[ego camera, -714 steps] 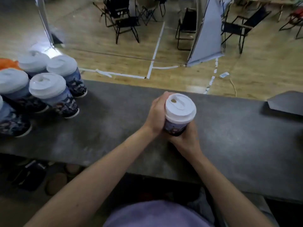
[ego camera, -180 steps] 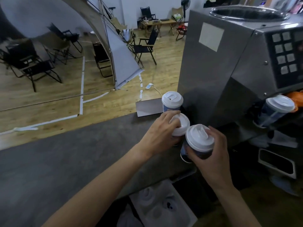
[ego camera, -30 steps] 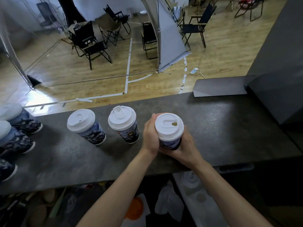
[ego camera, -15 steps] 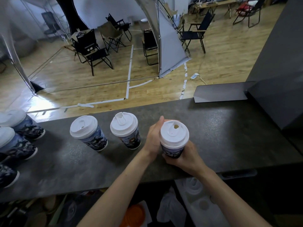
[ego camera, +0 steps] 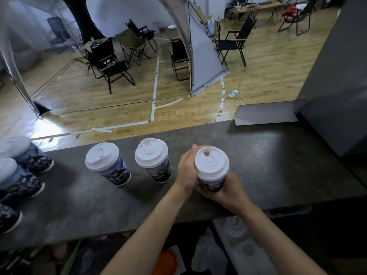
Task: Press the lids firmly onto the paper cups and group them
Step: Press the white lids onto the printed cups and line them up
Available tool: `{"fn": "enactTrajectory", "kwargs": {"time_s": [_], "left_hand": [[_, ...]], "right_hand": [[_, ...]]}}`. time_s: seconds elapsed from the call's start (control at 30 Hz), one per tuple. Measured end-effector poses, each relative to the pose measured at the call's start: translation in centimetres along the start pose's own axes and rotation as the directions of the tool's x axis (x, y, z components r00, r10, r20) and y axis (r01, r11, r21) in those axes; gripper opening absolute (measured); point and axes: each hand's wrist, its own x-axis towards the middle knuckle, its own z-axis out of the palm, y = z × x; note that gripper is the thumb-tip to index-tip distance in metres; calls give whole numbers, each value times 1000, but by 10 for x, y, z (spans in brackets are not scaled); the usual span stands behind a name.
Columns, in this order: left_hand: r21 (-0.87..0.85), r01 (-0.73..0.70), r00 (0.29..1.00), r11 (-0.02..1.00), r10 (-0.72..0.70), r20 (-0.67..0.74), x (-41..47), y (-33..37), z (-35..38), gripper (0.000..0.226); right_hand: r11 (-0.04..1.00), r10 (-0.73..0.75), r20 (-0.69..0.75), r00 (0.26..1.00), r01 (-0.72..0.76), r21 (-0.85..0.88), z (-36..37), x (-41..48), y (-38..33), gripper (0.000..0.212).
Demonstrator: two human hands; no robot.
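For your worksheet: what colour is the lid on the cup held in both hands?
White, with a small open sip hole. The lid shows best in the head view, the only one here.

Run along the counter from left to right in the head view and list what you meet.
cluster of lidded cups → lone cup → second lone cup → left hand → held cup → grey folded sheet → grey machine

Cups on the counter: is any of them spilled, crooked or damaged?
Nothing stands out. The held cup, the middle cup and the left cup are all lidded, and the counter shows no spill. Their lean looks like lens distortion.
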Motion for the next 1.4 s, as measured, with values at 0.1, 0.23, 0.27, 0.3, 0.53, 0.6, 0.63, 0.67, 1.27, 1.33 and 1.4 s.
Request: {"fn": "enactTrajectory", "kwargs": {"time_s": [0.1, 0.23, 0.27, 0.3, 0.53, 0.6, 0.63, 0.67, 1.27, 1.33, 1.4], "left_hand": [[13, -72, 986, 997, 74, -150, -2, -14, 1, 47], [43, 17, 996, 999, -20, 91, 5, 2, -2, 47], [41, 35, 992, 999, -40, 117, 6, 5, -2, 46], [36, 31, 996, 999, -34, 87, 5, 4, -3, 46], [-18, -16, 1000, 1000, 16, -18, -5, -10, -3, 39], [-21, 37, 997, 999, -35, 70, 1, -2, -6, 42], [-5, 20, 998, 1000, -20, 51, 3, -1, -8, 43], [8, -20, 1000, 1000, 20, 14, 2, -2, -8, 45], [64, 140, 986, 988, -145, 86, 4, -7, -17, 51], [29, 109, 994, 994, -108, -28, 4, -9, -14, 40], [37, 49, 994, 998, -45, -100, -2, -12, -8, 43]], "right_hand": [[998, 2, -44, 999, 0, 61, 1, 1, -2, 97], [999, -30, -8, 1000, 30, 27, -3, -1, 0, 87], [999, -43, 5, 999, 43, 15, -3, -1, 1, 85], [999, -53, 17, 998, 53, 8, -2, -1, 2, 85], [1000, -8, 27, 1000, 8, 2, -2, 0, 2, 82], [999, -31, 69, 997, 32, -4, -2, 0, 4, 74], [999, -43, 77, 996, 43, -7, -2, 1, 4, 73], [999, -53, 77, 996, 53, -1, -1, 2, 3, 77], [999, -33, 79, 996, 34, -9, -3, -1, 7, 76], [999, -40, 87, 995, 42, -21, -1, -1, 7, 71], [999, -41, 70, 997, 40, 11, 1, -1, 4, 82]]}}
